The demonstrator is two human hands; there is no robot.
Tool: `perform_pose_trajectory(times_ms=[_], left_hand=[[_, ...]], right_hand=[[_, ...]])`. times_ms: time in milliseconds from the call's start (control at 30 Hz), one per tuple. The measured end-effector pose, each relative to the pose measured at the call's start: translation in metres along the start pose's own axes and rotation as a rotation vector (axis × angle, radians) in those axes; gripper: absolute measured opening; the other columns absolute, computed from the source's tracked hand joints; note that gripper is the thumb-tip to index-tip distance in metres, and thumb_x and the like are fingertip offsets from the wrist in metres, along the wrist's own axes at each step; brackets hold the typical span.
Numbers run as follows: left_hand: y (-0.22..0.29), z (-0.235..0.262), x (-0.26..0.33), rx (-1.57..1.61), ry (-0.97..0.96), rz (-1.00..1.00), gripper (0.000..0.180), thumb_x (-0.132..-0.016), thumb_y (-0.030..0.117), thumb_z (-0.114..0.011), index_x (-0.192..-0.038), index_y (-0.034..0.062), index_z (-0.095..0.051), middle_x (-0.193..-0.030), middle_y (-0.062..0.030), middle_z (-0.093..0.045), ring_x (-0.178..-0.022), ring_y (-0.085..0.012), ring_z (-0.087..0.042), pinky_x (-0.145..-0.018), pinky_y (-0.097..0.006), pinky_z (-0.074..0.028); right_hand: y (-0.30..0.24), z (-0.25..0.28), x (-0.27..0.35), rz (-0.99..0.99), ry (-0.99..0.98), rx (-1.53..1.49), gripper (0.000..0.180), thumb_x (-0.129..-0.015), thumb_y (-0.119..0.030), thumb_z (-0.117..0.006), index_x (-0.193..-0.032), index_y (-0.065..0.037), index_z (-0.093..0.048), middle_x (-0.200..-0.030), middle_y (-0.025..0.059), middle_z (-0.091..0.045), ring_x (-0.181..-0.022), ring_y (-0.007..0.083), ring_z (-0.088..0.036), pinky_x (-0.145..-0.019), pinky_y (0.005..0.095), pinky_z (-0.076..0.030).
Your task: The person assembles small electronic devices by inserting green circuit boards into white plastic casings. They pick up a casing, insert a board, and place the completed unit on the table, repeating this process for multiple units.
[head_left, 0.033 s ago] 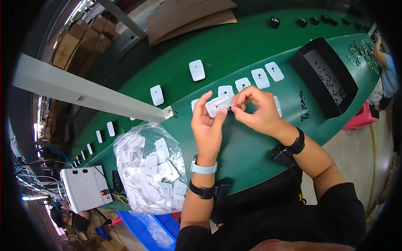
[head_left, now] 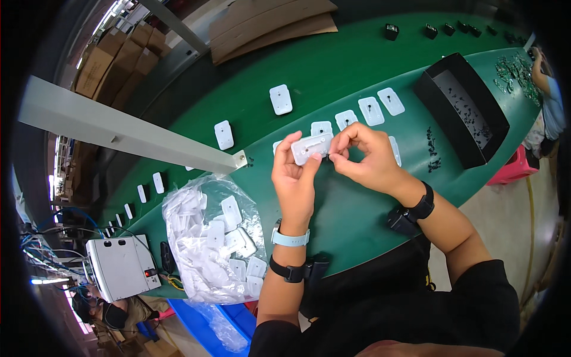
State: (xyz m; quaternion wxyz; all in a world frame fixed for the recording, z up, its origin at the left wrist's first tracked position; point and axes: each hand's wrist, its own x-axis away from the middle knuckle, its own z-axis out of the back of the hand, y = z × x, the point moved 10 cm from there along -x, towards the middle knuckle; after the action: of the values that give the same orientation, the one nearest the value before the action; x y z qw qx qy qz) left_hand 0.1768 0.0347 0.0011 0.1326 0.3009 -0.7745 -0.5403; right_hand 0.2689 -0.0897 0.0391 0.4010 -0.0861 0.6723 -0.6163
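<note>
A white plastic cover (head_left: 308,150) with small holes and raised edges is tilted up in my left hand (head_left: 292,179); the thumb lies along its near edge. At the cover's right end, my right hand (head_left: 370,156) pinches thumb and forefinger together on a small dark part (head_left: 326,157), mostly hidden by the fingertips. Behind my hands several similar covers (head_left: 371,111) lie in a row, with slim black parts on them. Right of my right hand, small black parts (head_left: 432,152) lie scattered on the green tabletop (head_left: 357,238).
A black box (head_left: 440,107) holds more small black parts. A clear bag (head_left: 190,262) of white covers lies left. Beyond, white covers (head_left: 280,99) and black pieces (head_left: 391,31) sit on a green belt (head_left: 333,71). A metal post (head_left: 137,128) slants across the left; another person's arm (head_left: 540,74) shows far right.
</note>
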Motion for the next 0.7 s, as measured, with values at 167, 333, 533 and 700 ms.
perform_pose_trajectory(times_ms=[167,333,533,700], left_hand=[[-0.011,0.01,0.001,0.081,0.039,0.091,0.031,-0.094,-0.004,-0.06,-0.124,-0.0049,-0.054,-0.112,-0.0129,-0.064,-0.1,-0.0181,-0.066,-0.087,-0.031,-0.056],[0.008,-0.004,0.002,-0.118,0.031,-0.05,0.035,-0.09,-0.007,-0.065,-0.123,-0.0064,-0.054,-0.109,-0.0137,-0.066,-0.097,-0.0179,-0.068,-0.081,-0.029,-0.058],[0.006,-0.014,0.005,-0.308,-0.052,-0.087,0.035,-0.086,-0.009,-0.068,-0.121,-0.0087,-0.061,-0.105,-0.0146,-0.07,-0.094,-0.0159,-0.069,-0.081,-0.027,-0.057],[0.006,-0.015,0.006,-0.3,-0.069,-0.113,0.033,-0.087,-0.009,-0.068,-0.12,-0.0093,-0.064,-0.104,-0.0138,-0.07,-0.092,-0.0151,-0.069,-0.081,-0.026,-0.056]], right_hand=[[0.002,-0.014,0.005,-0.034,-0.093,-0.117,0.016,-0.078,0.003,-0.072,-0.085,-0.002,-0.059,-0.083,0.0017,-0.068,-0.07,0.0075,-0.059,-0.066,0.0239,-0.052],[-0.016,0.006,-0.001,0.15,0.018,0.096,0.017,-0.076,0.003,-0.072,-0.084,-0.003,-0.058,-0.083,0.0025,-0.067,-0.07,0.0097,-0.06,-0.064,0.0241,-0.051],[-0.025,0.006,-0.002,0.258,0.018,0.277,0.019,-0.075,0.003,-0.072,-0.084,-0.004,-0.058,-0.08,0.0052,-0.064,-0.068,0.017,-0.06,-0.058,0.0285,-0.05],[-0.023,0.006,-0.002,0.255,-0.01,0.363,0.02,-0.075,0.002,-0.074,-0.084,-0.003,-0.057,-0.078,0.0065,-0.062,-0.067,0.0208,-0.06,-0.058,0.031,-0.05]])
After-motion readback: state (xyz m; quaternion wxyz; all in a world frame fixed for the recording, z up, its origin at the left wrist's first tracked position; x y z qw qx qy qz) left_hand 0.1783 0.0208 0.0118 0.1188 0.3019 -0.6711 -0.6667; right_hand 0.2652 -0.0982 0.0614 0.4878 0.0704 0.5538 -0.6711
